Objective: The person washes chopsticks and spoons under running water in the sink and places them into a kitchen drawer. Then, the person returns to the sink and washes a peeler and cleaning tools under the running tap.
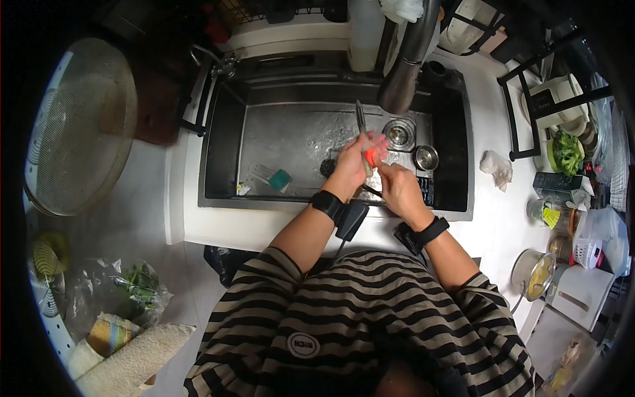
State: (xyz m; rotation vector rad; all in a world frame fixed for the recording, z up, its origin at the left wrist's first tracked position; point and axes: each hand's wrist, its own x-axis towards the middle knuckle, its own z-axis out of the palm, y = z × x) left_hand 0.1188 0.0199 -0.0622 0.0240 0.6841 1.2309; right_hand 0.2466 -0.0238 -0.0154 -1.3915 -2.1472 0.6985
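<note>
Both hands are over the dark sink (264, 92). My left hand (354, 161) is closed around a knife (360, 117), whose blade points up and away from me. A small bright orange-red item (370, 157) shows at the left palm, too small to name. My right hand (401, 188) is close beside it, with fingers pressed together near the orange-red item. What the right fingers hold is hidden. A thin black rod (372, 190) sticks out below the right hand; its other end is out of sight.
A faucet (400, 86) hangs over the sink's back. In the sink are a drain (399, 133), a metal cup (426, 157) and a green scrubber (280, 179). A round sieve (83, 126) stands at left, bagged greens (140, 288) below it. A pot (533, 274) is at right.
</note>
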